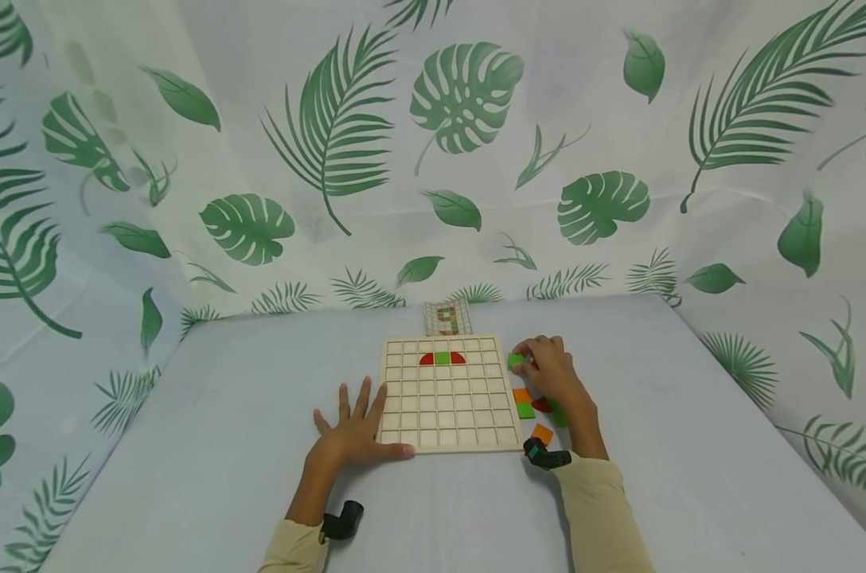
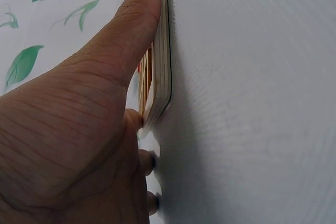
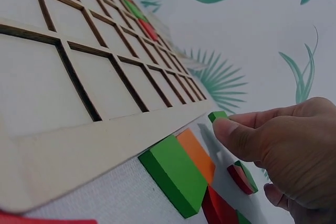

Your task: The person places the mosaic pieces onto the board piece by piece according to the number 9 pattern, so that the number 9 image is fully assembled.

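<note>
A wooden grid board (image 1: 447, 406) lies on the table. In one of its upper rows sit a red quarter-round piece (image 1: 427, 359), a green square (image 1: 442, 358) and another red quarter-round (image 1: 458, 358). My left hand (image 1: 354, 434) rests at the board's lower left corner with fingers spread, the thumb along the near edge. Right of the board, my right hand (image 1: 553, 370) pinches a green block (image 3: 216, 115) between thumb and fingertips, raised off the table in the right wrist view. Below that hand lie a green block (image 3: 176, 174), an orange block (image 3: 197, 153) and red pieces (image 3: 218, 205).
Behind the board is a small pattern card (image 1: 447, 317) with a coloured design. An orange block (image 1: 542, 434) lies near the right wrist strap. A leaf-printed cloth (image 1: 376, 159) hangs behind the pale table (image 1: 211, 446).
</note>
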Motion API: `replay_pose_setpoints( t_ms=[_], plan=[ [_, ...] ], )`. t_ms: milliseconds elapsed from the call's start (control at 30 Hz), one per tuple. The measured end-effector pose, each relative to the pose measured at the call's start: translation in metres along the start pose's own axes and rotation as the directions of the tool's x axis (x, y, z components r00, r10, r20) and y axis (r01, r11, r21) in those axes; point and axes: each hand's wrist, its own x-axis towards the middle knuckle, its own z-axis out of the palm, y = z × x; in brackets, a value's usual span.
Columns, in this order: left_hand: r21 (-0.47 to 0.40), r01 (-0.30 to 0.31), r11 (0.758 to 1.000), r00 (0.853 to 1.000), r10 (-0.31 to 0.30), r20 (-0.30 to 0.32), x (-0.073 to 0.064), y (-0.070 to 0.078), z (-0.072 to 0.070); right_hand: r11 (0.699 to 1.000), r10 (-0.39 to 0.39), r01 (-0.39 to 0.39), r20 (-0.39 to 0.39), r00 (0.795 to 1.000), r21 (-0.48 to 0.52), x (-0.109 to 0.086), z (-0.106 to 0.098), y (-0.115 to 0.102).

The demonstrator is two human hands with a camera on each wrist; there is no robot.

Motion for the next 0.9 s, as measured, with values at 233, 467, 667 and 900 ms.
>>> replay_pose_setpoints(
  t_ms=[233,467,667,900],
  plan=[
    [0.01,0.009,1.0,1.0,-0.009,0.007,0.001,0.0,0.001,1.0,0.015,-0.015,0.014,1.0,0.007,0.001,0.003,-0.001],
    [0.008,0.008,1.0,1.0,-0.008,0.007,0.001,-0.001,0.001,0.998,0.014,-0.014,0.004,1.0,0.063,0.003,0.007,-0.006],
    [0.005,0.01,1.0,1.0,-0.01,0.013,0.001,-0.003,0.002,0.99,-0.028,0.029,-0.011,1.0,0.135,0.002,0.013,-0.014],
    [-0.001,0.006,1.0,1.0,-0.006,-0.001,0.002,-0.002,0.002,0.981,-0.128,0.137,-0.069,0.989,0.137,0.005,0.019,-0.026]
  ],
)
